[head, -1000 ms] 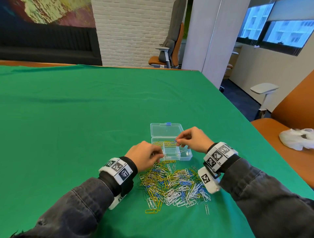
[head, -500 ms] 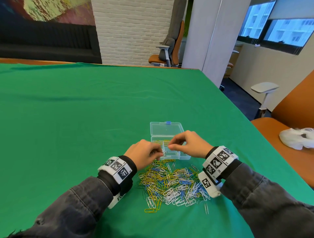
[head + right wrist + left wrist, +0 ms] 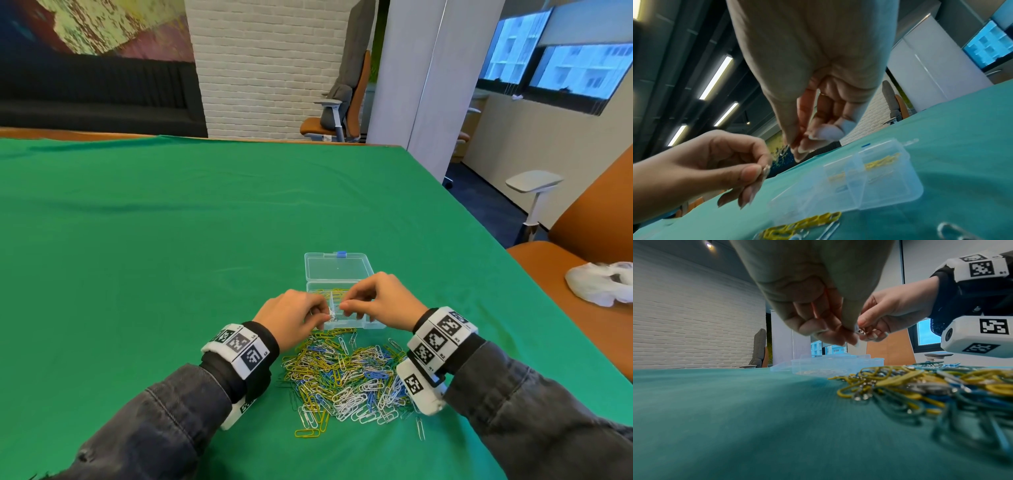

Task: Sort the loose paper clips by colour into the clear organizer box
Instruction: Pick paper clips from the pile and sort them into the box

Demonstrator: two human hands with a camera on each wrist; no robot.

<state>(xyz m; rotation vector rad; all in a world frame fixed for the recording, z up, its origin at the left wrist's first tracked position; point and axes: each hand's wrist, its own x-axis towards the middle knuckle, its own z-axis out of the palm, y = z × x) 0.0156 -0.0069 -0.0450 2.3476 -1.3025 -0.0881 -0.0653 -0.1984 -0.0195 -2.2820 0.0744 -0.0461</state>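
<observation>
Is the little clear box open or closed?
Open. The clear box has its lid flipped back flat on the green cloth, and yellow clips show inside.

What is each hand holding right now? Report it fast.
Left hand: pinches small silver metal paper clips.
Right hand: fingertips pinched at the same clips; grip unclear.

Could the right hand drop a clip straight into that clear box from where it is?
Probably yes. The right hand hovers right over the clear box, whose lid lies flipped open behind it. Nothing covers the compartments; only the left hand is close, at the box's near-left corner.
</observation>
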